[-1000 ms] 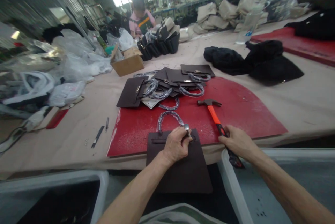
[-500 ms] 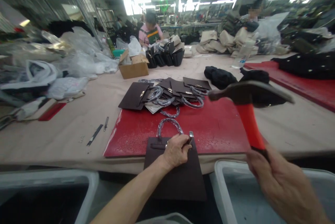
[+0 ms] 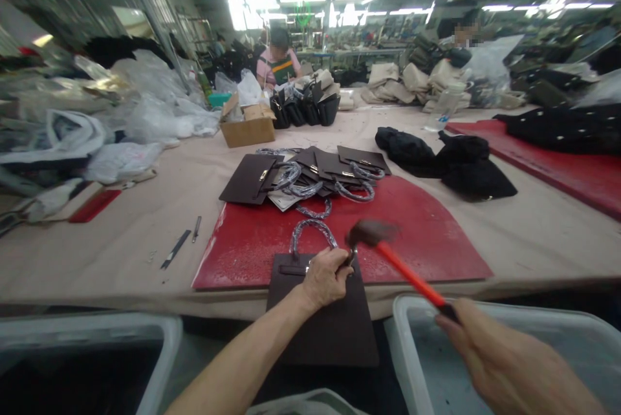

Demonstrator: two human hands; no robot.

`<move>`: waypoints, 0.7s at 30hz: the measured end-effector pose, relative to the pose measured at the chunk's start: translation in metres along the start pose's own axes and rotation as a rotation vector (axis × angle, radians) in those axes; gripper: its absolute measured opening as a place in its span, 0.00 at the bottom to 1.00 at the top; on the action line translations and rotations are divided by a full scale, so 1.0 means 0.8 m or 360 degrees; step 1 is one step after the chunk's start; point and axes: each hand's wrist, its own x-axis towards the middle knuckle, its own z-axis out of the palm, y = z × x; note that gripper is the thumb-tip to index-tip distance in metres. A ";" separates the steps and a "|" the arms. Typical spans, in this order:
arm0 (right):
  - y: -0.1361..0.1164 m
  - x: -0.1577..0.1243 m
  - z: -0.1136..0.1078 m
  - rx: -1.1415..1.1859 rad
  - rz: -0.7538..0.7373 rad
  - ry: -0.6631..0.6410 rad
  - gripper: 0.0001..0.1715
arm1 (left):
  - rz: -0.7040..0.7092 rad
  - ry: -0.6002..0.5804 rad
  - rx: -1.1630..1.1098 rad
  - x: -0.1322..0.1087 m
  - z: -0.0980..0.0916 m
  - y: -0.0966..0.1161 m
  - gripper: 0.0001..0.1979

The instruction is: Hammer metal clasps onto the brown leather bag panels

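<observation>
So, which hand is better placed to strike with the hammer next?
Probably the right hand: it grips the hammer, whose blurred head is near the metal piece. The left hand is occupied, holding that piece over the brown panel.

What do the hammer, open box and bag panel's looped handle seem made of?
Hammer: blurred dark head, probably metal; orange shaft, material unclear. Open box: matte, likely cardboard, judging by its plain brown sides and flaps. Looped handle: glossy, wrinkled clear film, probably plastic, over an unidentifiable dark core.

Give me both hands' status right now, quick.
Left hand: closed, fingers pinching a small metal tool over the brown panel.
Right hand: closed around the hammer handle; head blurred beside the tool.
</observation>
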 end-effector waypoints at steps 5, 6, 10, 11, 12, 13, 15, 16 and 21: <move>0.016 0.010 0.033 0.0065 0.0196 -0.0307 0.24 | -0.0010 0.0001 -0.0042 -0.001 -0.001 0.001 0.04; 0.024 0.016 0.038 0.0112 0.0246 -0.0343 0.22 | -0.0008 -0.0002 -0.0046 -0.001 -0.001 0.001 0.04; 0.059 0.055 0.069 0.0173 0.0391 -0.0482 0.19 | -0.0001 -0.0009 -0.0044 0.000 -0.001 0.001 0.05; 0.065 0.066 0.079 0.0090 0.0422 -0.0479 0.18 | -0.0003 -0.0006 -0.0045 0.001 -0.001 0.002 0.05; 0.068 0.078 0.088 -0.0043 0.0426 -0.0432 0.16 | -0.0004 -0.0001 -0.0046 0.001 -0.001 0.002 0.05; 0.068 0.088 0.097 -0.0202 0.0387 -0.0346 0.14 | -0.0003 0.0008 -0.0047 0.001 -0.001 0.003 0.05; 0.060 0.105 0.114 -0.0460 0.0183 -0.0118 0.12 | 0.0004 0.0021 -0.0051 0.002 -0.002 0.003 0.04; 0.052 0.112 0.123 -0.0496 0.0051 -0.0023 0.13 | 0.0006 0.0023 -0.0051 0.001 -0.002 0.003 0.04; 0.001 0.130 0.180 0.0021 -0.0329 -0.0119 0.15 | -0.0030 0.0032 -0.0092 -0.001 -0.001 0.004 0.04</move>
